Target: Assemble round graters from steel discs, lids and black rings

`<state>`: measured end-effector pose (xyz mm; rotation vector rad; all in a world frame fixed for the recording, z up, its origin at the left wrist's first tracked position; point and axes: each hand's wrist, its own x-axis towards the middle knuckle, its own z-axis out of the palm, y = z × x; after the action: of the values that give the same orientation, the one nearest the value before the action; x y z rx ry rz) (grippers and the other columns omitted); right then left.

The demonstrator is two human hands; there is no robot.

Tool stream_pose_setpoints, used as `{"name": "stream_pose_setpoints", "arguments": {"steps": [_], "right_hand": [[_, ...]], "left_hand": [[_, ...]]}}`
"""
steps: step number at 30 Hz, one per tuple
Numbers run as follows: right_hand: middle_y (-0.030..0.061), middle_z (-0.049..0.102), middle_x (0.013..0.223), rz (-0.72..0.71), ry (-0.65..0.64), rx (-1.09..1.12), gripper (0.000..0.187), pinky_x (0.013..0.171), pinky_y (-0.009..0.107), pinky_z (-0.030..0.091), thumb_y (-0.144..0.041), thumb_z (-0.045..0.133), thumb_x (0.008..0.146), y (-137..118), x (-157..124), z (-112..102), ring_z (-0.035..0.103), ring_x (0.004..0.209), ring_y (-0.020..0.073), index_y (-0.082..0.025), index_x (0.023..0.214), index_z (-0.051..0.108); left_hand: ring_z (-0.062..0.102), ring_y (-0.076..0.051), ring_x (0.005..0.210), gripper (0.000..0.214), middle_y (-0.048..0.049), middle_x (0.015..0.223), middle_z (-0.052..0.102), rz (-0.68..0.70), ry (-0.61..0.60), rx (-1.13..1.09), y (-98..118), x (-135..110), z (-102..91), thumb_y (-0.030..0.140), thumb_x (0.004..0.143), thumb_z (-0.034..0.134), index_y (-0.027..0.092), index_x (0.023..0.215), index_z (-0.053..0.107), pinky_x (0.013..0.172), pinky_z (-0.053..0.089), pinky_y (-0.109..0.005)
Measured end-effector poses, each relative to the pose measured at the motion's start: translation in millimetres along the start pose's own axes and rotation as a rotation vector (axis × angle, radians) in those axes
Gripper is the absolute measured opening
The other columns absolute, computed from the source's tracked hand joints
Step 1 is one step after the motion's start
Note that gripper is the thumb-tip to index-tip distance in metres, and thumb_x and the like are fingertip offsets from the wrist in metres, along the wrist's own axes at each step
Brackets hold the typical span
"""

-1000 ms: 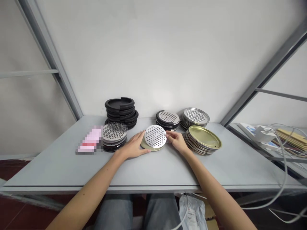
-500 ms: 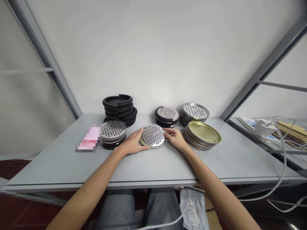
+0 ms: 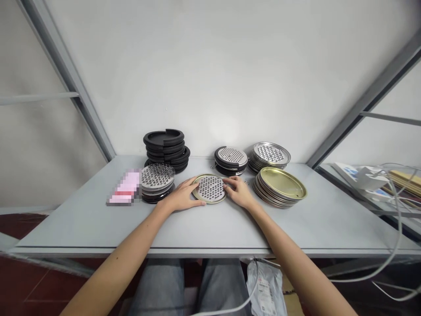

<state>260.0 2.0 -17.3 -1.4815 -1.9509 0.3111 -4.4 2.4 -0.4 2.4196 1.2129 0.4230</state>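
Note:
A perforated silver disc (image 3: 210, 188) lies flat inside a gold-rimmed round lid on the grey table (image 3: 210, 228). My left hand (image 3: 182, 196) rests on the table with its fingers curved against the lid's left rim. My right hand (image 3: 238, 191) presses its fingertips on the lid's right edge. Both hands touch the same lid and disc, one from each side.
A stack of gold lids (image 3: 280, 186) sits to the right, with a stack of silver perforated trays (image 3: 269, 154) behind it. Black rings (image 3: 166, 147) are piled at the back left, assembled pieces (image 3: 157, 181) in front of them and another (image 3: 230, 159) behind centre. Cables (image 3: 391, 193) lie at right.
The perforated disc, earlier tilted up above the gold lid, has been lowered and now lies flat inside it. Both hands stayed at its sides.

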Motion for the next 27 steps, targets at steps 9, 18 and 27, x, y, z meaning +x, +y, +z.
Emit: {"name": "stream_pose_setpoints", "arguments": {"steps": [9, 18, 27], "right_hand": [[0.0149, 0.056, 0.126, -0.04, -0.087, -0.009, 0.04, 0.106, 0.042, 0.033, -0.04, 0.043, 0.091, 2.3, 0.1, 5.9, 0.049, 0.12, 0.0265, -0.017, 0.113, 0.067], [0.0137, 0.055, 0.128, -0.115, -0.123, -0.111, 0.041, 0.103, 0.046, 0.035, -0.044, 0.046, 0.09, 0.0, -3.5, 8.0, 0.049, 0.12, 0.0279, -0.02, 0.118, 0.064], [0.0137, 0.058, 0.121, -0.108, -0.046, -0.046, 0.035, 0.103, 0.039, 0.037, -0.04, 0.046, 0.09, 0.2, -2.9, 7.8, 0.052, 0.116, 0.0246, -0.016, 0.109, 0.065]], "left_hand": [[0.031, -0.03, 0.137, 0.089, -0.0109, 0.152, 0.028, -0.019, 0.018, -0.009, 1.4, 1.1, -1.7, 0.071, 0.068, 0.061, 0.014, 0.135, 0.048, 0.112, 0.027, -0.035], [0.047, -0.032, 0.126, 0.067, -0.0104, 0.141, 0.046, 0.043, 0.061, 0.033, 8.5, 0.2, -7.8, 0.067, 0.064, 0.066, 0.016, 0.108, 0.068, 0.102, 0.041, -0.037], [0.052, -0.034, 0.119, 0.066, -0.0123, 0.133, 0.054, 0.026, 0.052, 0.044, 15.0, -0.8, -9.2, 0.072, 0.062, 0.064, 0.017, 0.098, 0.07, 0.096, 0.044, -0.037]]}}
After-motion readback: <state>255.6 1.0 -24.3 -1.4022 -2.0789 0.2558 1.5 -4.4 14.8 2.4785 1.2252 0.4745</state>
